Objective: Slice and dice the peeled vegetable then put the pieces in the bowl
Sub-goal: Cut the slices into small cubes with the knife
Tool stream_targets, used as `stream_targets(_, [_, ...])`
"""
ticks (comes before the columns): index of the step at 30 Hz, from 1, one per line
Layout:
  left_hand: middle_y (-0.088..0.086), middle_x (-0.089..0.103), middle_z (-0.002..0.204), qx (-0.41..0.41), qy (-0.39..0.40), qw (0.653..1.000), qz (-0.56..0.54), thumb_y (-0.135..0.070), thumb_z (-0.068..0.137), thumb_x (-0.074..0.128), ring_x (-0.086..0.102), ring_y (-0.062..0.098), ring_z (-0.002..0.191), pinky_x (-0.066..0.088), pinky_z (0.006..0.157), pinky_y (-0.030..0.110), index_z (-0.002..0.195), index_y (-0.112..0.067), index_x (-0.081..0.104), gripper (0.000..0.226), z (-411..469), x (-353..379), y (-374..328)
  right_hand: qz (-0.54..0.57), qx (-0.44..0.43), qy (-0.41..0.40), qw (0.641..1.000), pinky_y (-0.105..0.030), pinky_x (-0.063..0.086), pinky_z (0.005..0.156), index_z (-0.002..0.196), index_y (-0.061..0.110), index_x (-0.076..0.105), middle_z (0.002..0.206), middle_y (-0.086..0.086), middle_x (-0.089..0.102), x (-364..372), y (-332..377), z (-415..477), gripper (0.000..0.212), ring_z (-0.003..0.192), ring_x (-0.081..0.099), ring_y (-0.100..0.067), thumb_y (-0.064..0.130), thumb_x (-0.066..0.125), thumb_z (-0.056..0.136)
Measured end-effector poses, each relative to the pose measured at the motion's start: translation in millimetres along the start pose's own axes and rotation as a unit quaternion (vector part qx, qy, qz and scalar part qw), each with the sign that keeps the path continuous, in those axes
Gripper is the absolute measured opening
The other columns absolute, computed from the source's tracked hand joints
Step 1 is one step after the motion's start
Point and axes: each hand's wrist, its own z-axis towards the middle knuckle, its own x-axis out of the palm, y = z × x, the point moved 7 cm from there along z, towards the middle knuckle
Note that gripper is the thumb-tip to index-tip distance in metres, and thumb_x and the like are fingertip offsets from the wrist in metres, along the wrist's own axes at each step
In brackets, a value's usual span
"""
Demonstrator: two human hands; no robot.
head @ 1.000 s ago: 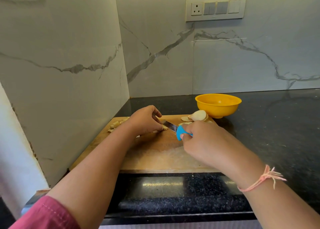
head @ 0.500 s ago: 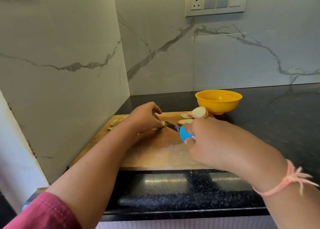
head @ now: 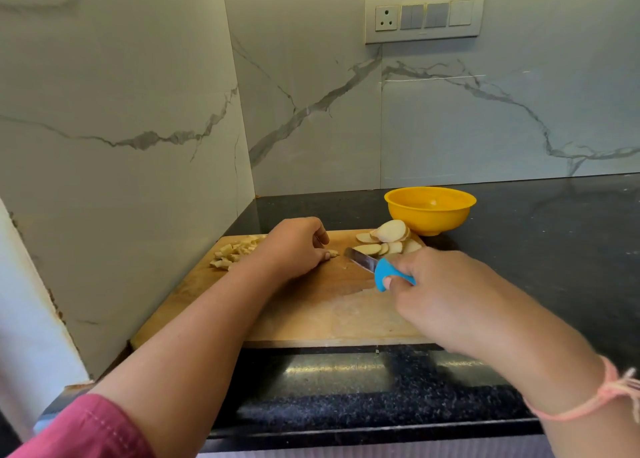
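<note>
A wooden cutting board [head: 311, 315] lies on the black counter. My left hand [head: 294, 246] rests curled on the board, its fingertips pinching small pale vegetable pieces [head: 332, 253]. My right hand [head: 440, 291] grips the blue handle of a knife [head: 377, 267]; the blade points left, its tip just right of those pieces. Several round pale slices [head: 389, 238] are piled at the board's far right corner. A heap of diced pieces [head: 235, 251] sits at the far left, partly behind my left hand. The yellow bowl [head: 429, 212] stands behind the slices; I see nothing in it.
Marble walls close the corner on the left and behind. A switch panel [head: 424, 14] is mounted on the back wall. The black counter [head: 554, 250] stretches to the right of the board. The counter's front edge runs just below the board.
The knife has drawn back to the right, off the pieces under my left hand. My left hand stays in place on the board.
</note>
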Motion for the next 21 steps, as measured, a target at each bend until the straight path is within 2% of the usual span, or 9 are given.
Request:
stream_targets(3, [0.002,0.064,0.111,-0.025,-0.02,0.999,0.035,-0.026,0.09,0.063,0.059,0.016,0.097,0.051,0.087,0.025,0.113,-0.017,0.063,0.025,0.2,-0.9,-3.0,-0.009,0.002,0.006,1.0,-0.023,0.038,0.058,0.134,0.025,0.046,0.098,0.0,0.056,10.2,6.9,8.6,0.039,0.081,0.051,-0.013,0.038,0.035,0.099])
stream_targets(6, [0.004,0.065,0.113,-0.045,-0.01,0.998,0.045,-0.022,0.093,0.06,0.061,0.017,0.099,0.052,0.09,0.027,0.118,-0.015,0.065,0.026,1.6,-0.6,-4.4,-0.009,0.003,-0.001,1.0,-0.027,0.043,0.074,0.133,0.022,0.047,0.115,-0.002,0.059,14.2,9.8,15.8,0.039,0.097,0.054,-0.017,0.036,0.035,0.1])
stream_targets(8, [0.004,0.066,0.113,-0.05,-0.005,0.998,0.043,-0.02,0.093,0.059,0.061,0.017,0.099,0.052,0.089,0.027,0.118,-0.016,0.066,0.026,2.4,-1.2,-4.3,-0.008,0.002,-0.011,1.0,-0.027,0.045,0.076,0.132,0.022,0.049,0.115,-0.002,0.06,13.5,10.9,19.0,0.038,0.095,0.054,-0.016,0.036,0.036,0.099])
stream_targets(12, [0.003,0.066,0.113,-0.053,-0.006,0.998,0.036,-0.021,0.093,0.06,0.061,0.016,0.098,0.05,0.086,0.024,0.116,-0.017,0.068,0.025,3.0,-2.0,-2.0,0.004,0.001,-0.021,1.0,-0.024,0.038,0.07,0.133,0.021,0.047,0.114,-0.002,0.059,10.2,15.8,25.0,0.037,0.085,0.046,-0.013,0.033,0.037,0.1])
stream_targets(14, [0.002,0.067,0.111,-0.053,-0.014,0.998,0.027,-0.021,0.092,0.06,0.06,0.015,0.096,0.049,0.082,0.023,0.113,-0.017,0.07,0.023,3.1,-2.6,-1.1,0.001,0.004,-0.009,1.0,-0.025,0.039,0.071,0.132,0.021,0.047,0.105,-0.003,0.057,14.3,18.6,27.6,0.036,0.085,0.046,-0.014,0.031,0.038,0.099])
stream_targets(17, [0.002,0.068,0.108,-0.062,-0.02,0.998,0.015,-0.022,0.091,0.062,0.062,0.015,0.095,0.05,0.082,0.025,0.11,-0.017,0.071,0.022,3.7,-2.6,1.4,-0.002,0.009,0.006,1.0,-0.027,0.042,0.068,0.122,0.018,0.051,0.08,0.003,0.045,24.2,24.4,32.0,0.029,0.084,0.052,-0.015,0.028,0.039,0.097])
stream_targets(21, [0.003,0.069,0.102,-0.076,-0.037,0.996,0.002,-0.022,0.09,0.063,0.062,0.016,0.092,0.051,0.08,0.025,0.107,-0.014,0.072,0.021,3.3,-2.8,2.9,-0.004,0.005,0.007,1.0,-0.027,0.041,0.064,0.105,0.019,0.048,0.074,0.004,0.043,23.6,29.7,30.9,0.015,0.082,0.053,-0.016,0.028,0.042,0.096])
